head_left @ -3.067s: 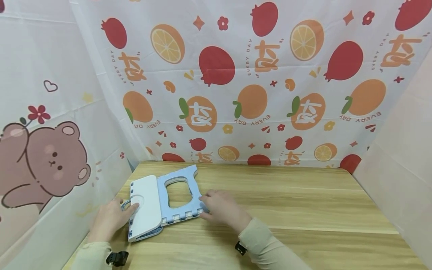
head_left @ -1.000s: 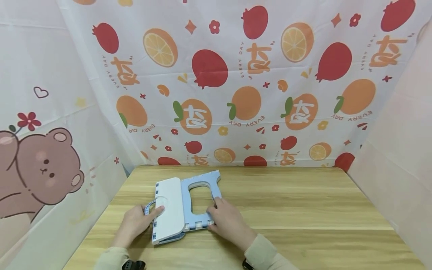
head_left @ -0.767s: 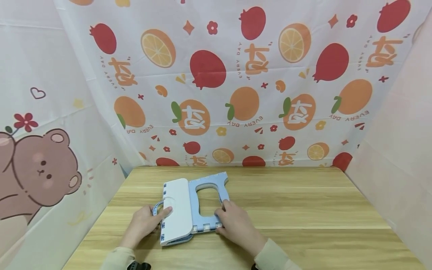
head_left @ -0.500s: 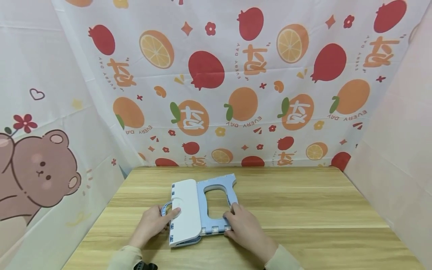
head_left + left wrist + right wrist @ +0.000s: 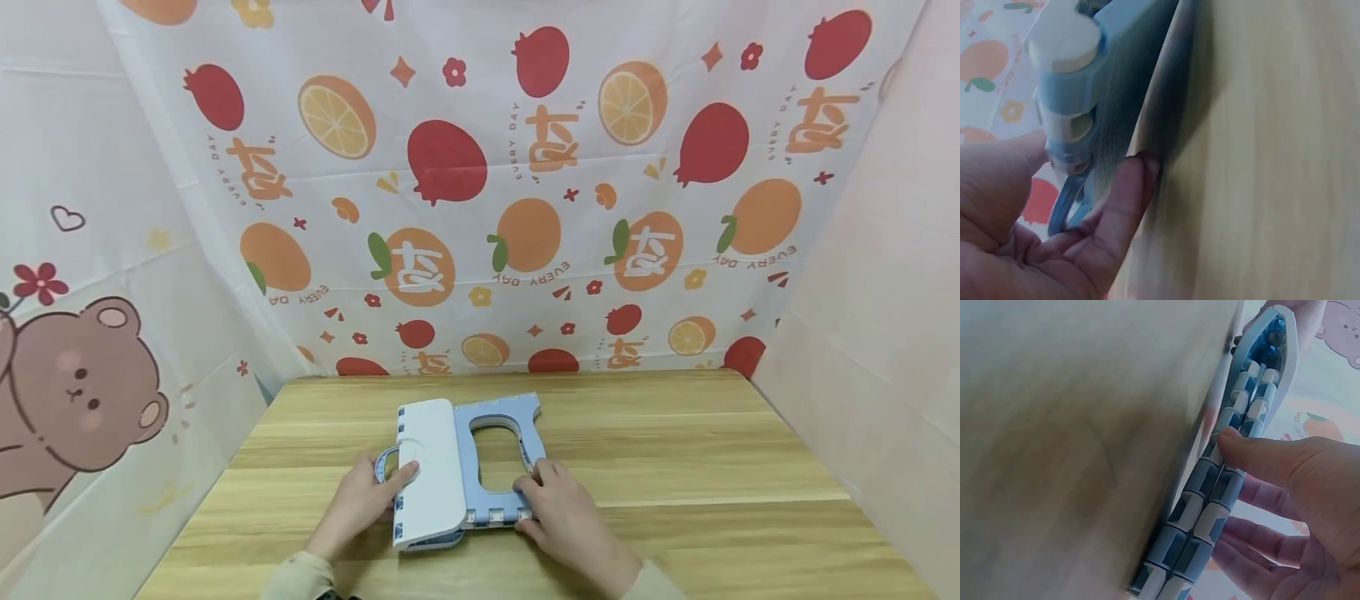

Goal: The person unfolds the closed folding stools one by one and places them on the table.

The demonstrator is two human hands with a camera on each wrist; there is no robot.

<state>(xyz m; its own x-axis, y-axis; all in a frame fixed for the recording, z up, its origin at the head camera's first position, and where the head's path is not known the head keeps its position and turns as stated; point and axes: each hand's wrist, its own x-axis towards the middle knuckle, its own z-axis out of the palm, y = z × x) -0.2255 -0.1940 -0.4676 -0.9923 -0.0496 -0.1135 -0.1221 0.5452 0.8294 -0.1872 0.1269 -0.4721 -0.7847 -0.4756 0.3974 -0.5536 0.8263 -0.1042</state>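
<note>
A folding stool [image 5: 435, 492], folded flat, lies level close over the wooden table. Its white seat panel [image 5: 1066, 44] is on the left and its light blue leg frame [image 5: 468, 467], with a large cutout, on the right. At the left edge, beside a blue loop handle [image 5: 381, 463], my left hand [image 5: 362, 502] grips the seat, thumb on top and fingers beneath. My right hand [image 5: 566, 517] holds the frame's near right corner. In the right wrist view the thumb [image 5: 1254, 450] presses the row of hinge knuckles [image 5: 1210, 494], other fingers on the far side.
The wooden table [image 5: 675, 467] stretches right of the stool. A fruit-print curtain [image 5: 540, 167] hangs behind its back edge. White sheets stand at both sides, the left one with a printed bear [image 5: 82, 383].
Both hands have carried the folding stool from the table's left side rightward toward the middle, keeping their grips. The head view has shifted slightly.
</note>
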